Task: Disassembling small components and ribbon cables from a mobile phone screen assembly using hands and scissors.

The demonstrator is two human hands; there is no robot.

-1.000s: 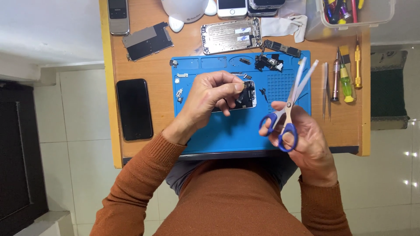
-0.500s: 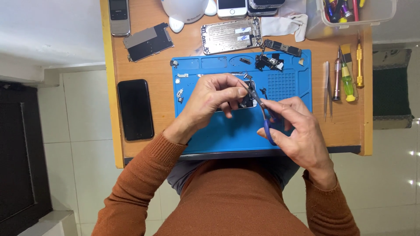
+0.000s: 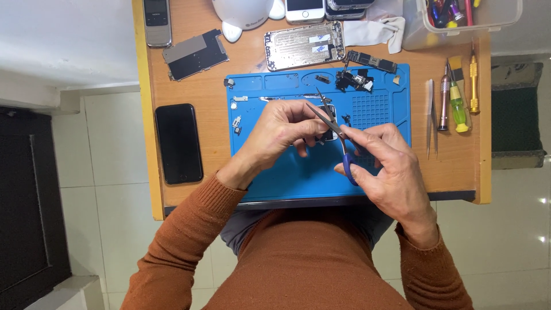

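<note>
My left hand pinches a small dark phone part above the blue work mat. My right hand grips blue-handled scissors, whose open blades point up and left at that part. The part is mostly hidden behind my left fingers. Both hands hover over the middle of the mat, almost touching each other.
On the wooden table lie a black phone, a metal shield plate, a bare phone housing, a circuit board, tweezers and screwdrivers. A clear tool box stands at the far right. Small screws dot the mat.
My right hand swung the scissors from the right side, blades up, over to the part in my left hand. The blades now point at it.
</note>
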